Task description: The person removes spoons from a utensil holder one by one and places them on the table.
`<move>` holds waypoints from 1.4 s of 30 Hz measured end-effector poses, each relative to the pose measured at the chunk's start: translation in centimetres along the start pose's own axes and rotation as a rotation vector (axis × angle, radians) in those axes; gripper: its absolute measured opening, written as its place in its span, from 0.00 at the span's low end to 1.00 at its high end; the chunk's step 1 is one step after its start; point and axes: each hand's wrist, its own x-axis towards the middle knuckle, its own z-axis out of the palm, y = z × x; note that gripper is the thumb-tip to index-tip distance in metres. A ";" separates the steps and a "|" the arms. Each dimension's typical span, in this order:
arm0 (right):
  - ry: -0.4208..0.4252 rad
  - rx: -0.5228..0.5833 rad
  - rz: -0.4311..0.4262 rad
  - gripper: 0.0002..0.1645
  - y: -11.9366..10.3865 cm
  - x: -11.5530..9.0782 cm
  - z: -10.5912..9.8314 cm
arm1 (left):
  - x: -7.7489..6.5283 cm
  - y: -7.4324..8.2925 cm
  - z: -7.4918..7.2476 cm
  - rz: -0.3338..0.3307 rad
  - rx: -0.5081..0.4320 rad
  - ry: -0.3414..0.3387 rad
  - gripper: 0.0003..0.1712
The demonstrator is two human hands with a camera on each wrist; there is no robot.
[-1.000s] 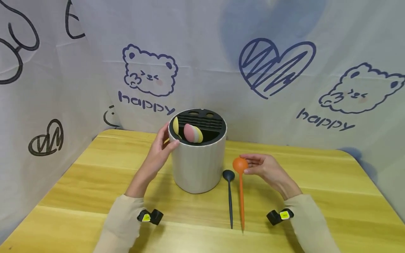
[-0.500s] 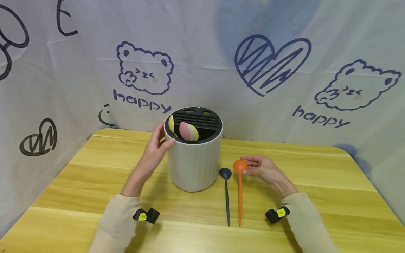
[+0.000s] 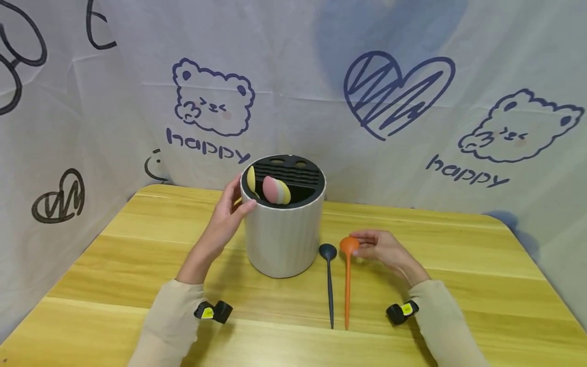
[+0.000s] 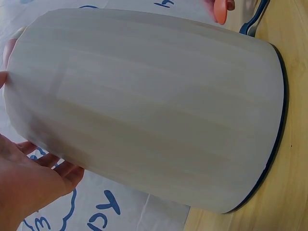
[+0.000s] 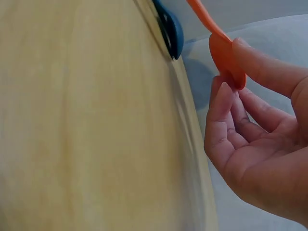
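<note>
In the head view a white utensil holder (image 3: 282,239) with a black slotted top stands upright on the table. My left hand (image 3: 222,221) grips its upper left side, thumb near the rim. Rounded utensil heads in pink, white and yellow (image 3: 271,190) show in its opening; their handles are hidden inside. To the right, my right hand (image 3: 385,252) pinches the head of an orange spoon (image 3: 347,285) between thumb and fingers, its handle pointing toward me. In the right wrist view the orange spoon (image 5: 224,55) has its head between the thumb and fingertips.
A dark blue-grey spoon (image 3: 329,285) lies on the wooden table (image 3: 257,326) between the holder and the orange spoon, roughly parallel to the latter. Behind the table hangs a white cloth (image 3: 302,122) with drawn bears and hearts.
My right hand has lowered the orange spoon's head slightly and drawn it a little nearer; the head is tilted differently. The left hand stays on the holder. The head view has shifted slightly.
</note>
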 end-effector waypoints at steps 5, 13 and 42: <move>0.014 -0.054 0.007 0.32 0.4 -0.1 -0.1 | 0.2 0.1 0.2 -0.003 -0.001 -0.010 0.41; 0.013 -0.144 0.016 0.30 0.9 -0.1 0.0 | 0.4 0.1 0.5 -0.009 0.001 -0.020 0.41; -0.016 -0.282 -0.078 0.29 0.6 0.7 0.7 | 0.0 0.0 0.1 -0.004 0.015 0.000 0.41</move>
